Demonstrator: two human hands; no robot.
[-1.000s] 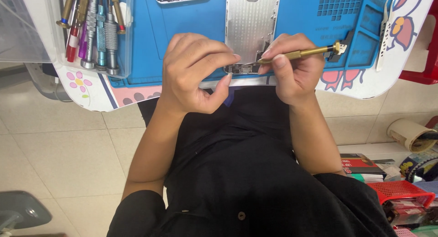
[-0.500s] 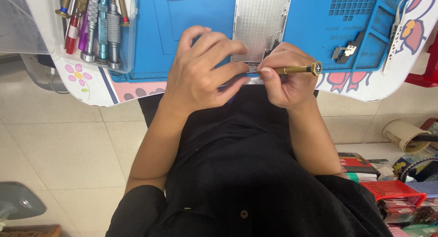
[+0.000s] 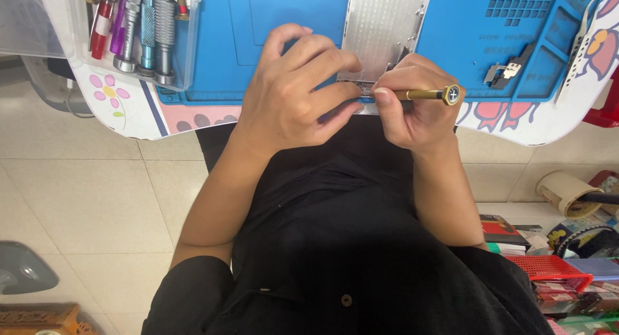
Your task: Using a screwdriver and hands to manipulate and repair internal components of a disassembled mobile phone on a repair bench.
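Right hand pinches brass screwdriver tight; left hand presses metal plate.

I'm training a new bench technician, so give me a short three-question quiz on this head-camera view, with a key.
1. True or false: the right hand holds a slim gold-coloured metal screwdriver.
2. What does the left hand rest on?
A. the flat silver perforated metal plate on the blue rubber work mat
B. the red mesh basket
C. the clear plastic tray of spare screwdrivers
3. On which side of the mat does the clear tray sit, as the person sees it?

Key: 1 true. 2 A. 3 the left side.
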